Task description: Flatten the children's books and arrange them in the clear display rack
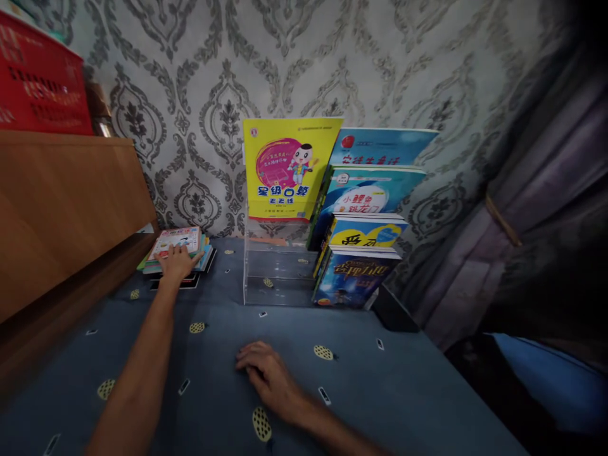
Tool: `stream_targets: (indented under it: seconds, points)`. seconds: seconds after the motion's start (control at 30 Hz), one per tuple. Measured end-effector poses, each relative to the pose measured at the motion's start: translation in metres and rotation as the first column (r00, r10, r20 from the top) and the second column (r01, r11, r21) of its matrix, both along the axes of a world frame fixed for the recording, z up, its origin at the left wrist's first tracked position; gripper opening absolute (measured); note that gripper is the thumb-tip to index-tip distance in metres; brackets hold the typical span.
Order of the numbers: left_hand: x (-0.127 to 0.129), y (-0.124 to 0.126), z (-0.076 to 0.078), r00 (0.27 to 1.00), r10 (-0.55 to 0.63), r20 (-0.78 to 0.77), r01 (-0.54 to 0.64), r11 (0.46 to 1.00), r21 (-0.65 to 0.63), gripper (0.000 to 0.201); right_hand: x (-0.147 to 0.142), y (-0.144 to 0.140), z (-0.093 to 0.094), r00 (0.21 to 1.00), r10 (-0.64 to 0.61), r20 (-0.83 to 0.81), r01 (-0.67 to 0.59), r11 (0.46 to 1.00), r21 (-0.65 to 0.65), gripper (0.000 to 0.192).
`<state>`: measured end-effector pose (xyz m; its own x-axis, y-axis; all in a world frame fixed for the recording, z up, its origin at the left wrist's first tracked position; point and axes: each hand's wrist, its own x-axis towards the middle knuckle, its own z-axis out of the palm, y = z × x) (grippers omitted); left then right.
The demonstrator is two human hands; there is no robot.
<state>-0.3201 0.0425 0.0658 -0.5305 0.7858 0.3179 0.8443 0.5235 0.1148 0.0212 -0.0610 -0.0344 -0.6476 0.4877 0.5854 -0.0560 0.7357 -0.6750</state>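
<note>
My left hand (178, 261) reaches far forward and lies on top of a small stack of thin books (177, 244) at the back left of the blue cloth-covered surface (389, 386). Its fingers spread over the top book's near edge; a firm grip is not visible. My right hand (268, 375) rests palm down on the cloth near me, fingers loosely curled, holding nothing. A clear tiered stand (273, 272) stands by the wall with a yellow book (287, 168) upright in its back row and several blue-covered books (365, 244) stepped on its right side.
A wooden cabinet (61, 202) rises along the left, with a red crate (40, 79) on top. Patterned wallpaper runs behind the stand. A dark curtain (532, 221) hangs at the right, where the surface's edge drops off.
</note>
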Motion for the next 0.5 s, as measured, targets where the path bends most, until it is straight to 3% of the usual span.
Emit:
stream_targets:
  seconds: [0.2, 0.33, 0.5]
  points:
    - [0.011, -0.025, 0.0, 0.993, -0.062, -0.105, 0.056, 0.996, -0.063, 0.061, -0.004, 0.001, 0.0, 1.0, -0.011, 0.024, 0.011, 1.0, -0.017, 0.029]
    - [0.011, -0.038, 0.009, 0.975, -0.134, -0.177, 0.103, 0.979, -0.174, 0.049, -0.005, 0.001, 0.003, 0.998, -0.01, 0.067, 0.013, 0.999, -0.043, 0.029]
    - [0.007, -0.042, 0.018, 0.974, -0.15, -0.172, 0.114, 0.973, -0.201, 0.047, -0.005, 0.0, 0.005, 0.996, -0.008, 0.086, 0.013, 0.998, -0.056, 0.03]
